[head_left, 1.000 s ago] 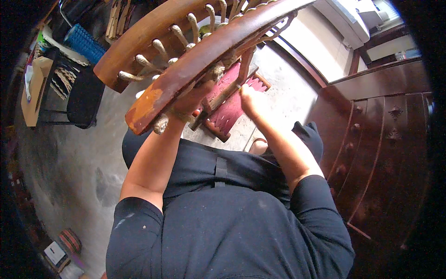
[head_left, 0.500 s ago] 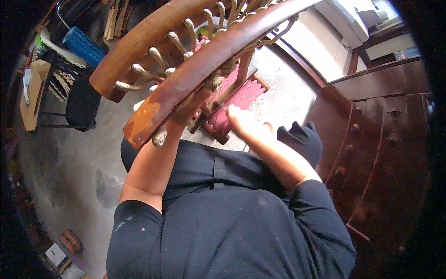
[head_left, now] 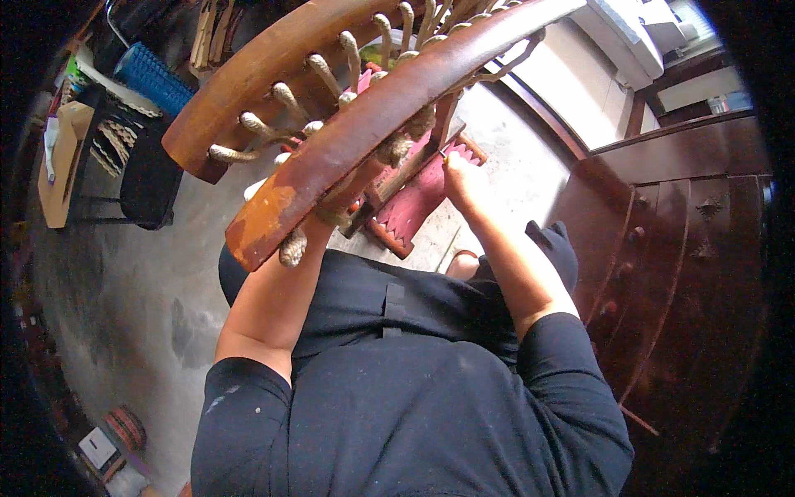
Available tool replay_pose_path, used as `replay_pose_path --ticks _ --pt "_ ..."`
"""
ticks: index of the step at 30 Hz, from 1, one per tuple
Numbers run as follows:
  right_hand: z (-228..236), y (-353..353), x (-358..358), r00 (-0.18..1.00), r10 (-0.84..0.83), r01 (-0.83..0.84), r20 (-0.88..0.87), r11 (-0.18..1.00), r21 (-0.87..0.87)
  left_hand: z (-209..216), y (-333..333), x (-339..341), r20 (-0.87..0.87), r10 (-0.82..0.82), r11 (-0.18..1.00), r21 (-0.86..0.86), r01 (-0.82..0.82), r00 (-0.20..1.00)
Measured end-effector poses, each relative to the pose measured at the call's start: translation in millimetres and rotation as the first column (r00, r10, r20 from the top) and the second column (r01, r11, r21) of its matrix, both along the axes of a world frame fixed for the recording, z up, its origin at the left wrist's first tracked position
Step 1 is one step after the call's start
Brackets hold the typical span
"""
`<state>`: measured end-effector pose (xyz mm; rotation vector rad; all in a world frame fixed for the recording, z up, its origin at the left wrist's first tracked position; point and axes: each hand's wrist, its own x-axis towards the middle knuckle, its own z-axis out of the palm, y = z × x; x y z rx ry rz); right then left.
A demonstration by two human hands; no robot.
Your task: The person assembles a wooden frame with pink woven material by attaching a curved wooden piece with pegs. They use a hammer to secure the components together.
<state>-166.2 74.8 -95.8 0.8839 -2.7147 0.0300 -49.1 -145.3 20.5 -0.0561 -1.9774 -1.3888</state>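
Two curved brown wooden rails, strung together with knotted beige rope, slant across the upper middle. My left forearm runs up under the nearer rail, which mostly hides my left hand; its fingers do not show. Past the rail lies a pink sheet with a jagged edge, fixed on a wooden frame. My right hand is closed at the right edge of this pink piece. A small dark tip juts from its fingers, too small to name.
A black chair with a cardboard piece and a blue textured roll stand at the left. A dark wooden cabinet fills the right side. At lower left are a striped round object and a white box.
My right hand has moved up and slightly right along the pink piece. A dark tip now shows at its fingers. The rails have shifted slightly; my left arm stays under them.
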Motion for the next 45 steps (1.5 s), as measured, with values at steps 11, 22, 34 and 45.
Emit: replay_pose_path --ticks 11,22,34,45 --pt "31 -16 82 0.845 0.222 -0.184 0.487 0.975 -0.126 34 15 0 -0.038 -0.195 0.921 0.336 0.196 0.98" --pt "32 -16 2 0.991 -0.026 0.014 0.13 0.996 0.091 0 -1 0 0.056 -0.056 0.995 0.087 0.052 0.997" --pt "55 -36 100 0.776 0.227 -0.234 0.588 0.97 -0.067 42 20 5 -0.068 -0.156 0.922 0.347 0.17 0.985" --pt "0 -6 10 0.99 -0.139 0.139 -0.007 0.977 0.164 10 12 -2 0.021 -0.099 0.914 0.397 0.082 0.995"
